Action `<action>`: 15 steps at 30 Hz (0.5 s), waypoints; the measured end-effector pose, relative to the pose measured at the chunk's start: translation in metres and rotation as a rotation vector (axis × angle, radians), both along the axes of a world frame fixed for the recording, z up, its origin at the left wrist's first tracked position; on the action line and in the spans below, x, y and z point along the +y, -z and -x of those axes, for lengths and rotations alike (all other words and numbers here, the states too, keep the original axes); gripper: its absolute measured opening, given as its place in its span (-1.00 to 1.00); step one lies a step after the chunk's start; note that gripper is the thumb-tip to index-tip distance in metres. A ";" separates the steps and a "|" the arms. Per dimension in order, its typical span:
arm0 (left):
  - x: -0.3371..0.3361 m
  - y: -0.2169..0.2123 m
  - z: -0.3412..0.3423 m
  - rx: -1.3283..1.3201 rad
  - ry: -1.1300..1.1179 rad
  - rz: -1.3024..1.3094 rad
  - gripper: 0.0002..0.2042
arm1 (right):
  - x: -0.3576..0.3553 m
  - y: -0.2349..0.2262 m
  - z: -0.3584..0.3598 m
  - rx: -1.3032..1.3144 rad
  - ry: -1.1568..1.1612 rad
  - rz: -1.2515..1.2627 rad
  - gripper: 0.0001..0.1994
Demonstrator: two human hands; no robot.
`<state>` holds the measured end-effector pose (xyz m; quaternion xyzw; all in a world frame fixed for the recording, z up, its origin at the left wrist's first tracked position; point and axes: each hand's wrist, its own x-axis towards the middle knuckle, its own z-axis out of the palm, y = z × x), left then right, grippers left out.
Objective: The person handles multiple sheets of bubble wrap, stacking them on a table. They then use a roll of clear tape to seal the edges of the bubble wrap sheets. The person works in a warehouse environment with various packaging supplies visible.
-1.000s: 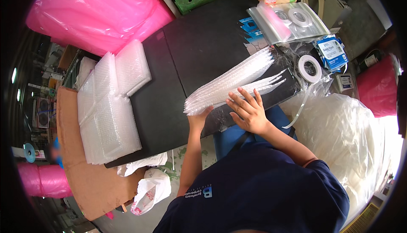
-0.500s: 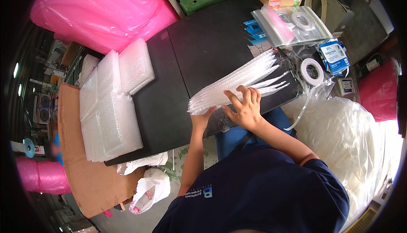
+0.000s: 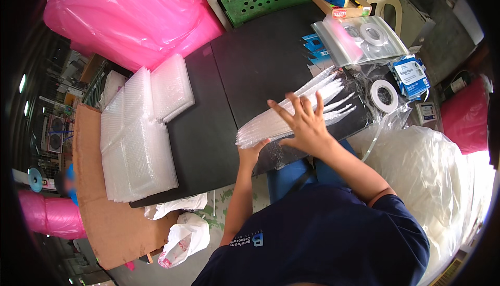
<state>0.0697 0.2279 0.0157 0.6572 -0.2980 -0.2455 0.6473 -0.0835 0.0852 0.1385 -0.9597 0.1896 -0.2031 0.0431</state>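
Two hands are working a stack of bubble bags (image 3: 291, 114): left hand (image 3: 253, 153) gripping its end, right hand (image 3: 304, 124) pressing flat, fingers spread.

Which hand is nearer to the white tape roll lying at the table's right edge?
Right. The right hand lies spread on the stack of clear bags, just left of the tape roll; the left hand grips the stack's far end.

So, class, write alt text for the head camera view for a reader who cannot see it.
A person's right hand lies spread on a stack of clear bubble-wrap bags on a black table, while the left hand grips the stack's near end. More bags lie piled left; tape rolls sit right.
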 end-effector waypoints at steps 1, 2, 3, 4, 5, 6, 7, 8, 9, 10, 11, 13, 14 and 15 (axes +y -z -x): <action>0.000 0.002 0.000 -0.004 -0.001 0.001 -0.57 | -0.011 -0.002 0.002 0.088 -0.008 0.060 0.09; 0.000 0.003 -0.001 -0.030 -0.013 0.006 -0.56 | -0.022 -0.005 0.003 0.175 -0.018 0.120 0.11; -0.002 0.007 -0.001 -0.054 -0.017 0.012 -0.56 | -0.032 -0.005 0.003 0.128 -0.071 0.101 0.07; -0.005 0.010 -0.001 -0.078 -0.021 0.020 -0.55 | -0.040 -0.002 0.000 0.178 -0.095 0.063 0.00; -0.006 0.012 -0.003 -0.104 -0.016 0.041 -0.53 | -0.047 0.003 -0.004 0.227 -0.120 0.026 -0.06; -0.007 0.011 -0.007 -0.135 -0.018 0.064 -0.50 | -0.050 0.000 -0.011 0.272 -0.151 -0.010 -0.13; -0.007 0.011 -0.013 -0.166 -0.021 0.086 -0.48 | -0.051 -0.005 -0.016 0.278 -0.205 0.055 -0.32; -0.004 0.008 -0.024 -0.242 -0.030 0.122 -0.43 | -0.052 -0.011 -0.022 0.286 -0.210 0.004 -0.33; 0.003 -0.001 -0.037 -0.316 -0.046 0.160 -0.38 | -0.051 -0.022 -0.031 0.297 -0.220 -0.046 -0.35; 0.013 -0.011 -0.051 -0.396 -0.077 0.191 -0.33 | -0.051 -0.033 -0.042 0.305 -0.247 -0.094 -0.37; 0.017 -0.018 -0.067 -0.374 -0.217 0.293 -0.26 | -0.053 -0.043 -0.055 0.241 -0.230 -0.158 -0.35; 0.044 -0.020 -0.106 -0.235 -0.417 0.374 -0.23 | -0.058 -0.062 -0.084 0.127 -0.180 -0.286 -0.31; 0.071 0.004 -0.129 -0.451 -0.493 0.049 -0.28 | -0.056 -0.074 -0.103 0.095 -0.215 -0.293 -0.33; 0.100 0.041 -0.148 -0.645 -0.557 -0.291 -0.33 | -0.067 -0.065 -0.123 0.062 -0.260 -0.657 -0.35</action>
